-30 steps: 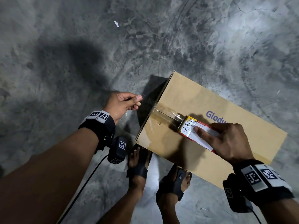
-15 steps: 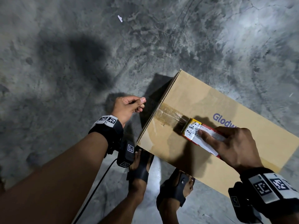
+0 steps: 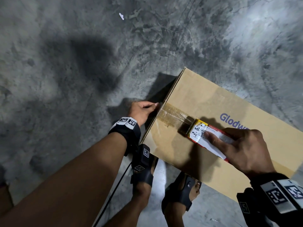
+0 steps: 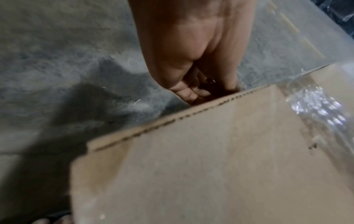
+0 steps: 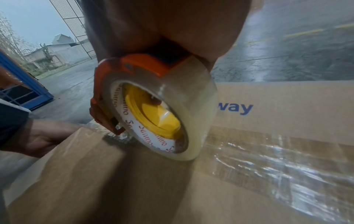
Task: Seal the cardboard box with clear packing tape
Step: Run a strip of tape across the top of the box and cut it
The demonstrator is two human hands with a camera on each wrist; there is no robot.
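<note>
A brown cardboard box (image 3: pixel 205 99) printed with blue letters stands on the concrete floor. My right hand (image 3: pixel 242 149) grips a red and yellow tape dispenser (image 3: pixel 205 135) loaded with a clear roll and presses it onto the box top. A strip of clear tape (image 3: pixel 172 113) runs from the dispenser to the box's left edge. There my left hand (image 3: pixel 142 110) pinches the tape end against the box's side, fingertips hidden behind the edge. The left wrist view shows the left hand (image 4: pixel 191 60) reaching below the box (image 4: pixel 191 166) edge. The right wrist view shows the tape dispenser (image 5: pixel 153 106) touching the box (image 5: pixel 114 189).
My two feet in black sandals (image 3: pixel 142 176) stand close to the box's near side. A small white scrap (image 3: pixel 121 16) lies far off on the bare concrete. In the right wrist view a blue container (image 5: pixel 25 75) and a gate stand far to the left.
My left hand has carried the tape end to the right, from free air to the box's left edge. The strip now lies flat on the top. The dispenser stays put.
</note>
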